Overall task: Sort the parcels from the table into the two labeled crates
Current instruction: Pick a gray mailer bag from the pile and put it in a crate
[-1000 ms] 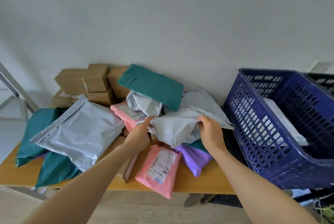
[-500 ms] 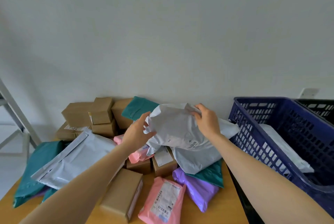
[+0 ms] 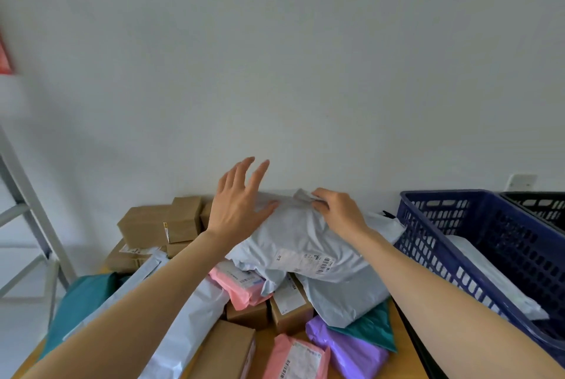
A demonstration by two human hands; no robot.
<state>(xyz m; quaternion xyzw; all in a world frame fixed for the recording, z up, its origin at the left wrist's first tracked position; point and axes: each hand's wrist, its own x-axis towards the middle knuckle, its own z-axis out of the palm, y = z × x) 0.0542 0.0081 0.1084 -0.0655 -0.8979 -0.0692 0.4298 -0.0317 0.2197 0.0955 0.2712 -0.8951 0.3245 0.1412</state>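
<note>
Pale grey wall [image 3: 305, 57] fills the upper two thirds of the view, bare and open above the hands. Below it, the wooden tabletop [image 3: 400, 345] shows only in narrow strips between parcels; its near edge is cut off by the frame.

At the right, touching the table's side, stands the dark blue slotted plastic crate [image 3: 443, 225], with a white poly bag [image 3: 495, 280] lying inside. A black slotted crate [image 3: 538, 204] sits just behind it, mostly cut off, so any labels cannot be made out.

Heaped in the middle is the large light grey poly mailer with a barcode label [image 3: 299, 244], lifted atop a second grey mailer [image 3: 345, 296]. The right hand [image 3: 339, 210] pinches its crumpled top corner. The left hand [image 3: 238, 201] is spread wide, fingers fanned, with the thumb at the mailer's left edge; whether the palm touches it is unclear.

Underneath and around lie a long white poly mailer [image 3: 189, 326] under the left forearm, a teal bag [image 3: 82, 302] at far left, stacked brown cardboard boxes [image 3: 162, 222] against the wall, a brown box [image 3: 226, 354] near the bottom, a pink mailer [image 3: 241, 287], another pink mailer with a printed label [image 3: 296, 360], a purple mailer [image 3: 351, 351] and a teal mailer [image 3: 373, 329]. Two small brown boxes [image 3: 290, 305] are half buried beneath the grey mailers.

A grey metal frame [image 3: 30, 204] slants along the left edge.
</note>
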